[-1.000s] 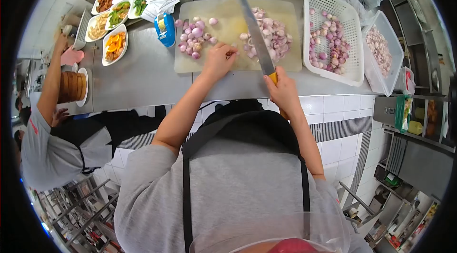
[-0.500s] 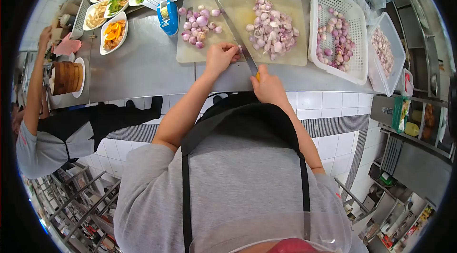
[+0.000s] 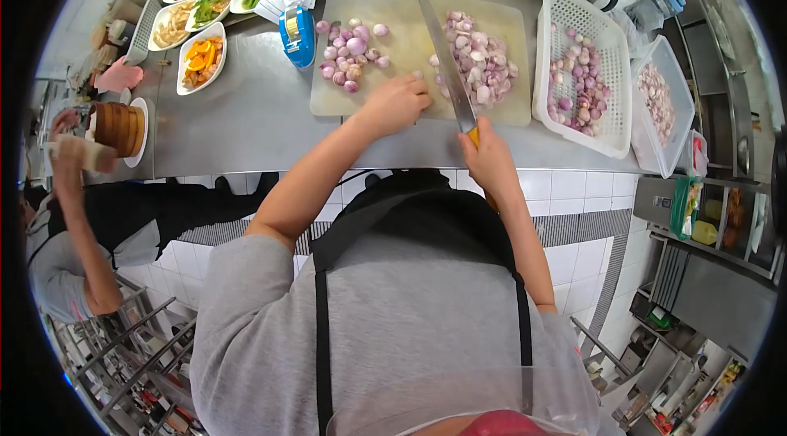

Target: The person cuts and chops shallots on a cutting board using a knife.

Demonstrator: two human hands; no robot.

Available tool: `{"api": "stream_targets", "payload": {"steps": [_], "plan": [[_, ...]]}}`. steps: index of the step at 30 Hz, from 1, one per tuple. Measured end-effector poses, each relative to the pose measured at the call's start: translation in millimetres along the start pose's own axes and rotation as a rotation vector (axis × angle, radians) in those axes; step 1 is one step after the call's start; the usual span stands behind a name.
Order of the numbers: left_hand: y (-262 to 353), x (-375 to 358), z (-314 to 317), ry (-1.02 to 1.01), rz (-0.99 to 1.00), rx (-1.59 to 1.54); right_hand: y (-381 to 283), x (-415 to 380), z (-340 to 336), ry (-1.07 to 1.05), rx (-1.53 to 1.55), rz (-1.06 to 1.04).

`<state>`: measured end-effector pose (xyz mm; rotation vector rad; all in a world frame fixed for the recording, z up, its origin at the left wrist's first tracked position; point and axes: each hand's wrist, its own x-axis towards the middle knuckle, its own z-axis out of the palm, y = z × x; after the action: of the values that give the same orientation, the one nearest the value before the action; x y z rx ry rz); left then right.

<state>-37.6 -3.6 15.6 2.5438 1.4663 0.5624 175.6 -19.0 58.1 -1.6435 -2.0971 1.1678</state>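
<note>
One knife [image 3: 445,57] is gripped in the right hand [image 3: 490,156] and angled over one cutting board [image 3: 402,11] bearing two heaps of onions [image 3: 355,47]; the left hand [image 3: 398,102] is curled at the board's near edge, whether anything is pinched cannot be told.

The left forearm [image 3: 320,165] slants inward across the near edge of the table [image 3: 246,137], the elbow bent and set wide; beyond that edge the left hand [image 3: 397,102] lies back upward, fingers curled. The right hand [image 3: 492,156] grips closed over the same edge, the right forearm [image 3: 522,231] angled forward.
</note>
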Motion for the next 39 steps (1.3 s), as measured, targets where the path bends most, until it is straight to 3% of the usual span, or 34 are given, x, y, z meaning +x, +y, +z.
{"api": "stream_targets", "payload": {"steps": [2, 4, 5, 7, 9, 10, 13, 15, 22, 26, 29, 31, 39], "plan": [[4.0, -9.7, -4.1, -0.042, -0.023, 0.013, 2.9, -1.3, 4.4, -0.013, 0.008, -0.034], [1.2, -22.0, -4.5, 0.044, -0.344, -0.185, 3.4, -0.1, 9.3, -0.024, 0.018, -0.066], [-2.0, -25.3, -6.3, 0.043, -0.338, -0.18, 1.8, 1.1, 13.7, -0.076, 0.051, -0.047], [-5.3, -30.7, -8.3, 0.263, -0.672, -0.495, -9.7, -1.3, 17.0, -0.131, 0.084, -0.025], [-8.1, -27.5, -13.0, 0.306, -0.778, -0.556, -30.9, -5.2, 11.2, -0.25, 0.234, 0.231], [-9.6, -26.1, -14.0, 0.348, -0.883, -0.621, -28.9, -4.3, 12.7, -0.256, 0.232, 0.23], [-13.0, -22.0, -10.6, 0.382, -0.824, -0.599, -8.4, 0.2, 13.7, -0.232, 0.239, 0.196], [-11.8, -18.4, -7.9, 0.386, -0.808, -0.597, 4.4, 3.5, 7.0, -0.007, -0.084, -0.019], [-2.9, -5.8, 2.9, 0.364, -0.78, -0.52, -7.5, 0.3, 14.4, -0.032, 0.01, -0.046], [1.9, 6.9, 8.9, 0.306, -0.803, -0.517, -12.0, -0.1, 22.8, 0.003, -0.147, -0.109], [-0.1, 7.9, 16.5, 0.282, -0.853, -0.685, -10.4, 1.3, 23.6, -0.024, -0.167, -0.1], [1.0, 10.3, 21.6, 0.304, -0.902, -1.011, -10.5, 0.4, 23.2, -0.023, -0.166, -0.105], [2.1, 14.1, 28.9, 0.316, -0.941, -1.028, -9.8, -1.5, 27.5, 0.0, -0.273, -0.088]]}}
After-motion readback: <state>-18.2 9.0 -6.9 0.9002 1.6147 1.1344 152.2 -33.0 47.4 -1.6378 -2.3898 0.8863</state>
